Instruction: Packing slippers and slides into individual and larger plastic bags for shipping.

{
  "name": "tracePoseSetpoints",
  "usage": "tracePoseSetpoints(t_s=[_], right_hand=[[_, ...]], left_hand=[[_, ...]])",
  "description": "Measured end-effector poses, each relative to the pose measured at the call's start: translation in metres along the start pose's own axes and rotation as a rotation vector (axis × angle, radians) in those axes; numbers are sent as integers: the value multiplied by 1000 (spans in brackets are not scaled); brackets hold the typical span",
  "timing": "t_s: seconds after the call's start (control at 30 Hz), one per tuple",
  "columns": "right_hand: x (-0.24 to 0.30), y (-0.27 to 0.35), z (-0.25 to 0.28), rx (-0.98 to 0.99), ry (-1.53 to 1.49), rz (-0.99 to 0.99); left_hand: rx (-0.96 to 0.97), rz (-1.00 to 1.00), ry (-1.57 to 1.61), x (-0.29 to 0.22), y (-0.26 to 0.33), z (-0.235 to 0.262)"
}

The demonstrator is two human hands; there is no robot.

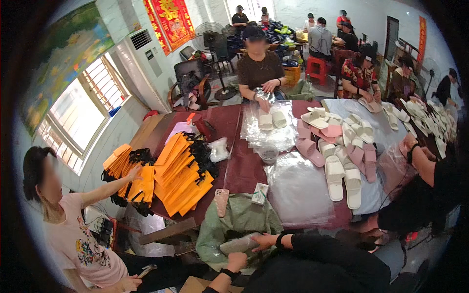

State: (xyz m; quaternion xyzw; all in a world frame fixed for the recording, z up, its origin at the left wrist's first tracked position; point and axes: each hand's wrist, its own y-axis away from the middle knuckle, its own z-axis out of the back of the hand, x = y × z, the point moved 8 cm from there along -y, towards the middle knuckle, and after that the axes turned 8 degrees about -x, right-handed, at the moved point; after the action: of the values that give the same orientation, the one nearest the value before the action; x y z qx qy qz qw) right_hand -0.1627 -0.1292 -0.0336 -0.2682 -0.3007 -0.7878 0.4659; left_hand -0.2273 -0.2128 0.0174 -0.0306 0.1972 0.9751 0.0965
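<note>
Low at the front, my right hand (264,241) grips one end of a pair of slippers in a clear plastic bag (238,243). Just below that package, my left hand (237,262) is closed in a fist; whatever its fingers hold, if anything, is hidden. Under and around the package spreads a green woven sack (213,230), draped from the table edge. Lying on the sack's upper part are a phone in a pink case (221,202) and a small white box (260,194).
The dark red table (227,171) carries orange bags with black straps (181,178), flat clear plastic bags (300,190), a clear bowl (268,155) and white and pink slippers (335,177). Co-workers stand left, right and across; the person across (260,68) handles bagged slippers.
</note>
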Motion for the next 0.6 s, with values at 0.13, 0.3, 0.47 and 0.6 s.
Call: tracePoseSetpoints(t_s=[0.13,0.3,0.47,0.6], right_hand=[[-4,52,-21,497,305,-17],[0,62,1,344,558,164],[-10,75,10,188,629,212],[3,91,27,46,642,261]], left_hand=[[-151,-32,2,8,5,19],[-576,-511,60,-43,7,71],[341,279,-4,50,26,-14],[501,559,-420,130,75,-61]])
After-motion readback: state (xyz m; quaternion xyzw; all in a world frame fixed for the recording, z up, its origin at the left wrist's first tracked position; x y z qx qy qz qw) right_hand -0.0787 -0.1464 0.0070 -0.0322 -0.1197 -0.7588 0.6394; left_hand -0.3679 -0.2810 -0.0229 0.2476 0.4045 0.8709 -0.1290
